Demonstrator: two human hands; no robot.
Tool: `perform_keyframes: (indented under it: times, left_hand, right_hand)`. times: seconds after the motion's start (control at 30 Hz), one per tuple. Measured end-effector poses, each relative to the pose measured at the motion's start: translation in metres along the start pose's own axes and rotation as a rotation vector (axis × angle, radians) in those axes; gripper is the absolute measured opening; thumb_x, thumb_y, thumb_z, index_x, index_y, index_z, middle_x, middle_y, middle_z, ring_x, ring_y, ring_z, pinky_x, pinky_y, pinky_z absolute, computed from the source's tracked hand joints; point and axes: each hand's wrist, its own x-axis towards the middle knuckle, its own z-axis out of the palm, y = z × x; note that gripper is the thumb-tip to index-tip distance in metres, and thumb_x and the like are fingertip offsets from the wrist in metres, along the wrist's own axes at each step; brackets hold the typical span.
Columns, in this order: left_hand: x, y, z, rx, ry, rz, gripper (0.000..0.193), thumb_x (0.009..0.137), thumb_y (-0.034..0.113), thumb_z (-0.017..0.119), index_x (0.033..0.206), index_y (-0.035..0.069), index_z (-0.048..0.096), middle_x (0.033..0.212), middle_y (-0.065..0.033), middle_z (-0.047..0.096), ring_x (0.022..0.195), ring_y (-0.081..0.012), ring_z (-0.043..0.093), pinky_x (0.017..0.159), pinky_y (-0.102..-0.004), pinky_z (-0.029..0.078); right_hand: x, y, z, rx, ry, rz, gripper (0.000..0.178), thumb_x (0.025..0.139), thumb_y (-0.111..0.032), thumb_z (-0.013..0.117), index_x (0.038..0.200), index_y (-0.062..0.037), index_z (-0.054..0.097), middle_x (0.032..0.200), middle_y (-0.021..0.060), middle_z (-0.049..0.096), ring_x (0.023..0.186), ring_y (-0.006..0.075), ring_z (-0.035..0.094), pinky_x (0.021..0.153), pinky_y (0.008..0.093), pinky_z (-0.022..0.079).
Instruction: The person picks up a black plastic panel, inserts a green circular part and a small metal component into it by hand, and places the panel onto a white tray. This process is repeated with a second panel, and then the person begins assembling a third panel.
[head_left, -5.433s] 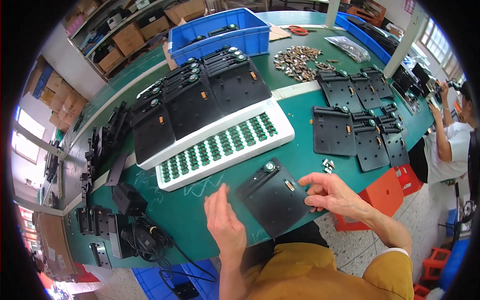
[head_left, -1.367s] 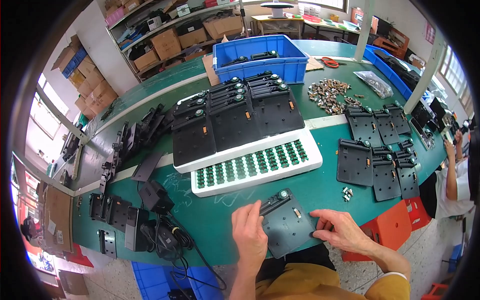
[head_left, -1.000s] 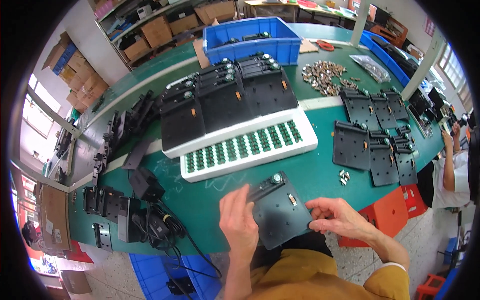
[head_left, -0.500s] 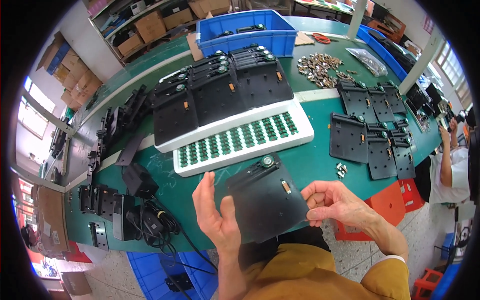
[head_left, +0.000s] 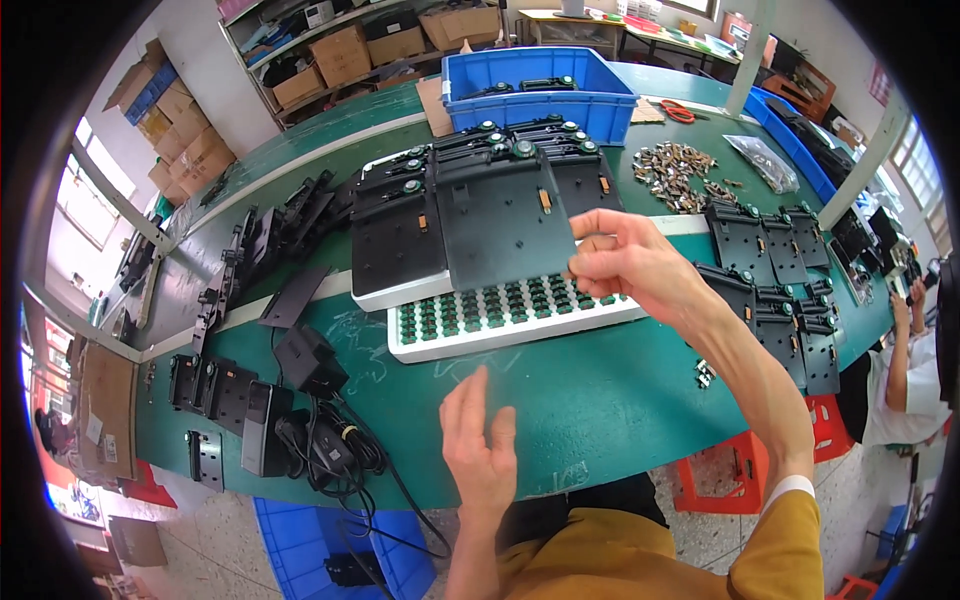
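My right hand (head_left: 635,265) pinches the right edge of a black plate (head_left: 500,230) with a round green-and-silver part at its top and a small orange connector. The plate is held up over a white tray's stack of similar black plates (head_left: 393,250) and hides part of them. Below that lies a white foam tray (head_left: 425,350) with rows of small green parts, partly covered by the upper white tray (head_left: 395,292). My left hand (head_left: 480,440) hovers with fingers apart over the near part of the green table (head_left: 570,420), holding nothing.
Similar plates (head_left: 770,320) lie at the right, near a pile of small metal parts (head_left: 675,175). A blue bin (head_left: 540,110) stands at the back. Black adapters and cables (head_left: 325,440) sit at the left. A co-worker's arm (head_left: 900,330) shows at far right.
My right hand has carried the black plate forward and up, from near my body to over the tray stack. My left hand has come away from the plate; the view has shifted.
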Motion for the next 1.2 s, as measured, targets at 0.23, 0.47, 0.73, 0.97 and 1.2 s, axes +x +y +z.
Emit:
perform_keyframes:
  times: [0.23, 0.47, 0.73, 0.97, 1.2]
  left_hand:
    - [-0.004, -0.003, -0.001, 0.065, -0.039, 0.014, 0.045, 0.096, 0.030, 0.065, 0.130, 0.001, 0.060, 0.124, -0.0155, 0.061, 0.113, -0.0300, 0.059, 0.096, -0.0378, 0.047]
    - [-0.004, -0.002, -0.001, 0.035, -0.057, 0.006, 0.043, 0.095, 0.030, 0.065, 0.129, 0.003, 0.061, 0.123, -0.0145, 0.061, 0.113, -0.0302, 0.058, 0.096, -0.0382, 0.047]
    - [-0.004, -0.002, -0.002, 0.052, -0.068, 0.015, 0.041, 0.095, 0.024, 0.066, 0.128, 0.002, 0.061, 0.120, -0.0138, 0.062, 0.109, -0.0300, 0.059, 0.094, -0.0382, 0.047]
    - [-0.004, -0.001, 0.000, 0.041, -0.073, 0.022, 0.038, 0.094, 0.022, 0.066, 0.126, 0.001, 0.062, 0.118, -0.0132, 0.063, 0.108, -0.0291, 0.060, 0.093, -0.0376, 0.048]
    - [-0.004, -0.002, -0.001, 0.054, -0.076, 0.033, 0.037, 0.093, 0.020, 0.067, 0.125, 0.001, 0.062, 0.117, -0.0129, 0.064, 0.107, -0.0287, 0.060, 0.093, -0.0375, 0.048]
  right_hand:
    - [0.047, -0.002, 0.012, 0.037, 0.091, 0.043, 0.029, 0.085, -0.001, 0.068, 0.112, -0.0027, 0.058, 0.084, 0.0058, 0.066, 0.071, 0.0098, 0.064, 0.063, 0.0221, 0.054]
    - [0.061, 0.000, 0.007, 0.011, 0.079, 0.097, 0.035, 0.084, 0.002, 0.069, 0.116, 0.0000, 0.056, 0.088, 0.0115, 0.068, 0.070, 0.0123, 0.066, 0.061, 0.0217, 0.056]
    - [0.061, -0.001, 0.008, -0.086, 0.092, 0.061, 0.039, 0.085, 0.000, 0.070, 0.120, 0.0042, 0.053, 0.090, 0.0148, 0.069, 0.074, 0.0151, 0.069, 0.064, 0.0249, 0.059]
    - [0.053, 0.000, 0.008, -0.189, 0.111, 0.021, 0.039, 0.085, -0.005, 0.072, 0.119, 0.0048, 0.054, 0.085, 0.0134, 0.068, 0.071, 0.0164, 0.068, 0.065, 0.0272, 0.059]
    - [0.050, 0.003, 0.009, -0.301, 0.126, 0.004, 0.038, 0.087, -0.009, 0.072, 0.118, 0.0056, 0.055, 0.083, 0.0137, 0.067, 0.066, 0.0147, 0.066, 0.062, 0.0272, 0.058]
